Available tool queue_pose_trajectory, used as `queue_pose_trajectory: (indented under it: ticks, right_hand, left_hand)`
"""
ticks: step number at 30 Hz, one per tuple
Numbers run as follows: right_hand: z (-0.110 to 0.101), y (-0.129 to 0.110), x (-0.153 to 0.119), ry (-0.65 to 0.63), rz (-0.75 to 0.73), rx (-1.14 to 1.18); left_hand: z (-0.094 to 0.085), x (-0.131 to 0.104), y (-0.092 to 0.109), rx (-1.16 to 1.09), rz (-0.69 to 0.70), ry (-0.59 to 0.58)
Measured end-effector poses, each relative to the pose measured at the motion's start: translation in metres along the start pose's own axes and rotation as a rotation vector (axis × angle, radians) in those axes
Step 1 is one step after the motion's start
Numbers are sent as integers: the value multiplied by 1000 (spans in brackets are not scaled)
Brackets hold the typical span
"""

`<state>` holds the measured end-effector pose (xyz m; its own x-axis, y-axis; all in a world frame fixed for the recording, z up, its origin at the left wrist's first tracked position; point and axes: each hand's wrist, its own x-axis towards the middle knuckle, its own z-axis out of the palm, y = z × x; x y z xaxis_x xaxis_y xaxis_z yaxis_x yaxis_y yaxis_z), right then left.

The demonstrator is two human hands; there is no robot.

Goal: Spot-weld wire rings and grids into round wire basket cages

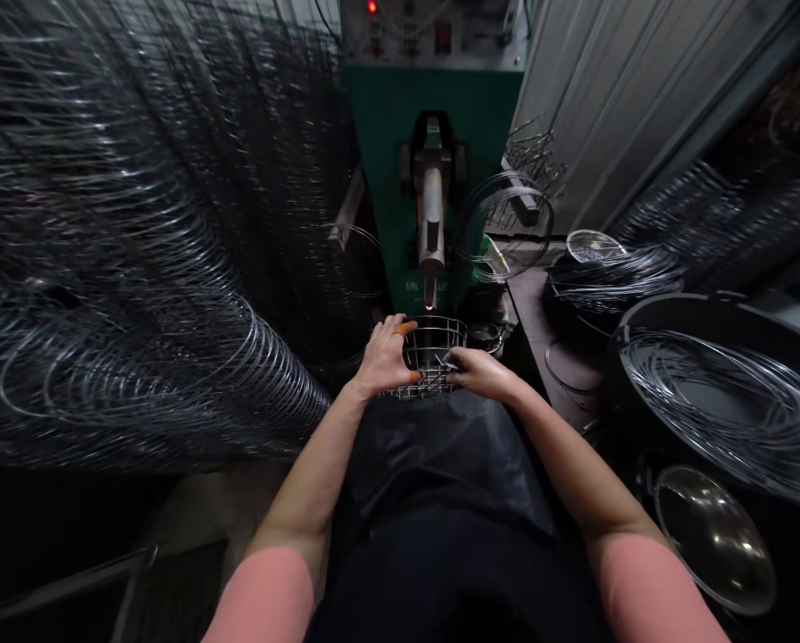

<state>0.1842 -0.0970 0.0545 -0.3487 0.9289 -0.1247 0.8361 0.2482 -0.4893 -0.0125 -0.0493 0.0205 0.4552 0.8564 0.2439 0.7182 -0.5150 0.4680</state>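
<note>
A round wire basket (448, 329) with a mesh bottom sits in front of my body, below the tip of a spot welder's electrode (430, 290). My left hand (383, 362) grips its left side, with orange covers on the thumb and one finger. At the basket's near right, my right hand (481, 371) is closed, the fingertips pinched. A thin bright bit of wire shows at those fingertips; its full shape is hidden. A dark apron (446, 455) covers my lap just under the basket.
The green welding machine (373, 116) stands straight ahead, a red light lit on its panel. Tall stacks of wire rings (239, 339) crowd the left. On the right are a wire coil (507, 223), a tub (624, 335) of wire rings and a shiny metal bowl (714, 536).
</note>
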Motion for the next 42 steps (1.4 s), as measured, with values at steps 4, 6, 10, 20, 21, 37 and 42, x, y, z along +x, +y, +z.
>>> queue_pose_trajectory:
  ticks: [4, 6, 10, 20, 21, 37, 42]
  right_hand:
    - [7, -7, 10, 57, 142, -275]
    - [16, -10, 14, 116, 153, -283]
    - [33, -3, 16, 212, 84, -149]
    - [22, 19, 17, 57, -239, 73]
    - [22, 18, 17, 58, -239, 55]
    - [30, 15, 28, 112, -185, -81]
    - [24, 13, 31, 116, -156, -120]
  left_hand:
    - [6, 1, 13, 15, 39, -26]
    - [9, 2, 17, 21, 41, -12]
    - [11, 3, 15, 33, 15, 3]
    - [9, 6, -6, -32, -45, 4]
    - [9, 6, -8, -39, -52, 4]
    - [13, 16, -22, -70, -38, 3]
    - [16, 23, -29, -132, -35, 34]
